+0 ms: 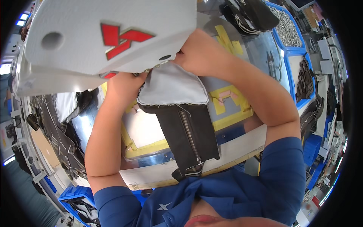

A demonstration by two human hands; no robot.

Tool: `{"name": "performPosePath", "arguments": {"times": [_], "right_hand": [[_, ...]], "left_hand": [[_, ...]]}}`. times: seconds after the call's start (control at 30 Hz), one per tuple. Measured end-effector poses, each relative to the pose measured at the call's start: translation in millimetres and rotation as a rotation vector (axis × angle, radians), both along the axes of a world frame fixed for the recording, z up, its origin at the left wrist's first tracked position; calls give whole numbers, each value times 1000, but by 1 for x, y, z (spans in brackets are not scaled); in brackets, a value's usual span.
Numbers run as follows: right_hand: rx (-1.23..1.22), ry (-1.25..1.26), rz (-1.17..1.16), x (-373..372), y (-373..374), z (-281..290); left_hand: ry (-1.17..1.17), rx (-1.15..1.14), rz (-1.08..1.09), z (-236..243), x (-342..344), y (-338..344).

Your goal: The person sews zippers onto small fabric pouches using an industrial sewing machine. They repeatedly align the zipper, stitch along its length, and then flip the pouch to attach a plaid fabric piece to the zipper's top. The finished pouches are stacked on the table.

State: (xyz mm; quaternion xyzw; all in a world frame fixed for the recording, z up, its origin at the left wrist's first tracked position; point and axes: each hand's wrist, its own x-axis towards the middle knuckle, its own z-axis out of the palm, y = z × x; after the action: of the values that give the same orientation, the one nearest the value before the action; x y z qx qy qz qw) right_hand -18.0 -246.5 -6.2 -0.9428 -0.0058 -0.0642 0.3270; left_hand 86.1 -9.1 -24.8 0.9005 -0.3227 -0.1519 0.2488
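Note:
A sewn fabric piece (174,86) with a pale grey rounded panel lies under the front of a white sewing machine (151,22). From the panel a black strip with a metal zipper (189,130) hangs toward my body, over the table's front edge. My left hand (126,89) is closed at the panel's left edge, its fingertips partly hidden by the machine head. My right hand (202,55) is curled shut at the panel's upper right edge, close against the machine. The needle area is hidden behind the machine head.
Yellow tape (227,102) marks the metal work surface. Black fabric pieces (62,132) lie at the left, and a black zippered bundle (251,17) at the back right. Blue trays (293,55) stand right, one full of small metal parts. A blue bin (73,193) sits lower left.

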Motion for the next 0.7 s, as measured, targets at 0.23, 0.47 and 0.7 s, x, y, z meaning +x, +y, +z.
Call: {"name": "performPosePath", "arguments": {"times": [0.23,0.47,0.7], "right_hand": [[-35,65,35,8,-6,0],[-21,191,32,9,-4,18],[-18,173,-9,8,0,15]], "left_hand": [[-49,-74,-122,0,4,4],[-371,-288,-262,-9,12,2],[-393,-297,-294,-4,12,-1]]}}
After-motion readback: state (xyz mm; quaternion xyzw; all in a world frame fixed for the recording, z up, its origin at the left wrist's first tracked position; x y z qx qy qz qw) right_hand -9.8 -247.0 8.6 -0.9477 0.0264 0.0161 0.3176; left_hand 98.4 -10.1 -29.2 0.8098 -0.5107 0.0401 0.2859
